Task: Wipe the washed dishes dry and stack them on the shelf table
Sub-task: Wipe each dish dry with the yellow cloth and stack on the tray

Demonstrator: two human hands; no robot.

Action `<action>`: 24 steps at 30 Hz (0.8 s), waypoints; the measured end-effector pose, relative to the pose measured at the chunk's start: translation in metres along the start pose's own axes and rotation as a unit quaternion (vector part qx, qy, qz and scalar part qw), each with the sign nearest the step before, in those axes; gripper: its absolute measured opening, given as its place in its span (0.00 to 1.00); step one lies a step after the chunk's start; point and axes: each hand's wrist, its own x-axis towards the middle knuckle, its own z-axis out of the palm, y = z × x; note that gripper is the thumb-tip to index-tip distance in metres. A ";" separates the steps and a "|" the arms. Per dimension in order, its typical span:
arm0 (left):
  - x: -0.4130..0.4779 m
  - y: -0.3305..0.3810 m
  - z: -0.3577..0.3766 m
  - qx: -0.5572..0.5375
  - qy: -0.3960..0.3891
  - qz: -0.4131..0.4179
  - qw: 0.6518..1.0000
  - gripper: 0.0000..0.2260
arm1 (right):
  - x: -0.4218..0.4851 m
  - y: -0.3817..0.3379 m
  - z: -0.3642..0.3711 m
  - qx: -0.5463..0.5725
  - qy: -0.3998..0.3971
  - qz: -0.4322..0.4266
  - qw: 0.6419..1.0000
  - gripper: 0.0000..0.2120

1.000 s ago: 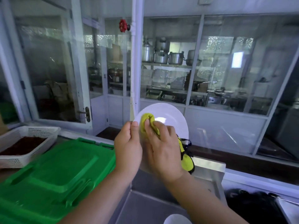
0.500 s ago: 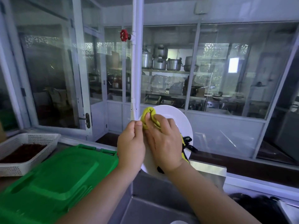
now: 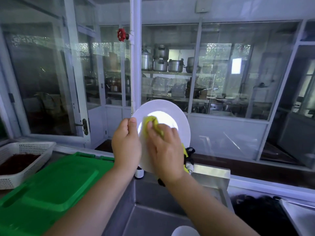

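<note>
Plate [image 3: 180, 123], one, round and glossy white, stands upright above the steel sink [image 3: 153, 218], left hand [image 3: 126, 143] pinching its rim, right hand [image 3: 165, 150] clutching one crumpled yellow cloth [image 3: 151, 121] against its face, one green plastic lid [image 3: 51, 184] alongside.

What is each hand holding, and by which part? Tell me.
Left hand grips the plate by its left rim; right hand holds the cloth bunched under its fingers.
</note>
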 end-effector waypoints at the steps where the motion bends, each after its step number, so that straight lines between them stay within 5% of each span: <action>1: 0.002 -0.001 0.000 0.003 0.002 0.000 1.000 0.16 | -0.009 -0.005 -0.001 0.012 -0.011 -0.032 0.999 0.16; 5: 0.001 -0.003 -0.005 0.011 -0.002 -0.005 1.000 0.16 | -0.025 0.016 -0.012 0.011 -0.043 -0.086 0.995 0.16; 10: -0.001 0.000 -0.011 -0.009 -0.023 -0.014 1.000 0.16 | -0.013 0.069 -0.028 -0.077 -0.033 0.016 0.996 0.17; 15: -0.003 -0.005 -0.004 -0.022 -0.026 -0.028 0.999 0.15 | -0.034 0.050 -0.025 -0.070 -0.032 0.059 0.995 0.18; 24: -0.003 -0.013 0.009 0.021 -0.051 0.008 0.998 0.16 | -0.078 0.006 -0.023 0.039 -0.077 -0.042 0.995 0.16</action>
